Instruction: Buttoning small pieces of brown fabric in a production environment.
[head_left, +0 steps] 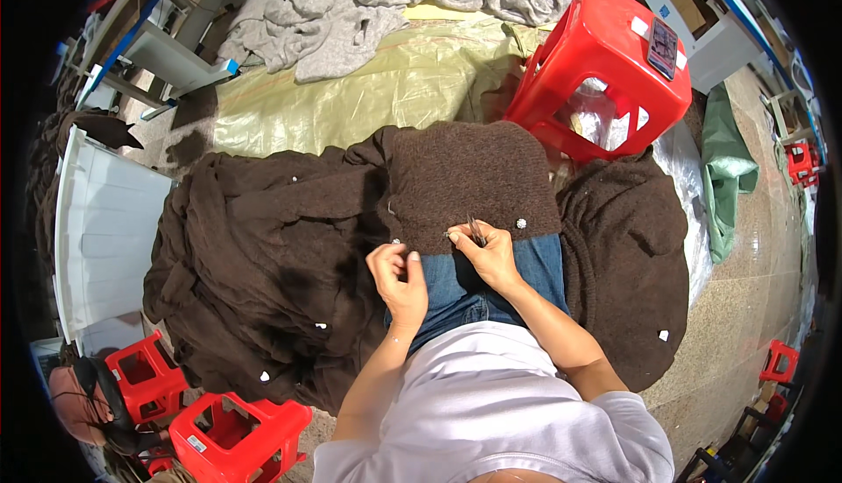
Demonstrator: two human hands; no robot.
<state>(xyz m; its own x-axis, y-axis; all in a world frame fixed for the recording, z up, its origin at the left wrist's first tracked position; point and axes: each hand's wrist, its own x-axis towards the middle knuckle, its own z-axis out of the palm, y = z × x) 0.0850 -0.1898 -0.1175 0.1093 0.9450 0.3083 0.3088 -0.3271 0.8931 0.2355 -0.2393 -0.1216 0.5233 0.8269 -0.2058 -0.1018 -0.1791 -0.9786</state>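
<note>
The brown knit cloth (pixel 474 171) lay spread across the blue jeans (pixel 542 264), at the middle of the scene. The right hand (pixel 493 259) had its grip closed on a slim dark tool (pixel 475 230) at the cloth's near edge. The left hand (pixel 399 283) was half curled, just left; whether its grip held anything could not be told. A pale round button (pixel 521 223) sat on the cloth, right of the right hand.
</note>
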